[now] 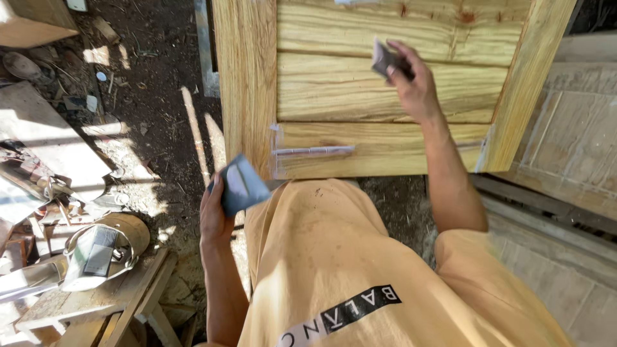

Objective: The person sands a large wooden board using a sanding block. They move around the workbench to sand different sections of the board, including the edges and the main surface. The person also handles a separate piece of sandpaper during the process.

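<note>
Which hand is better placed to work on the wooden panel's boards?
Probably the right hand: it is raised against the wooden panel, gripping a small scraper. The left hand holds a flat grey pad low, off the panel's left edge.

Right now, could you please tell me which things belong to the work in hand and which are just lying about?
In use: wooden door; scraper in right hand; filler pad in left hand.
Lying about: bowl; bench; scrap heap.
</note>
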